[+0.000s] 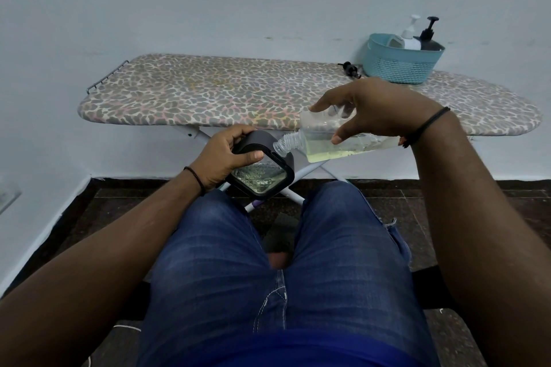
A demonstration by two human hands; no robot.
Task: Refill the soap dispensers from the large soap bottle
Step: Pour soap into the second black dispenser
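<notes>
Viewing the scene from the head camera, we see the right hand [378, 107] gripping a clear large soap bottle [337, 140] from above, with the thumb on the near side and the fingers [323, 104] spread over the far side. The bottle lies nearly horizontal, its uncapped threaded neck pointing left and slightly down. Pale yellow liquid sits along the lower side of the bottle.

The left hand [226, 158] is closed around a black square-bodied soap dispenser [262, 171], thumb across the near rim and fingers wrapped over the far side. We see the dispenser tilted with its open top facing the camera, liquid visible inside. The bottle neck sits just at the upper right corner of the dispenser's rim. Both items are held in the air above the person's knees in blue jeans [268, 262], in front of the ironing board [208, 92].

On the right part of the board stands a teal basket [399, 65] holding a white pump bottle [410, 36] and a black pump bottle [428, 34]. A loose black pump head [350, 68] lies on the board just left of the basket.
</notes>
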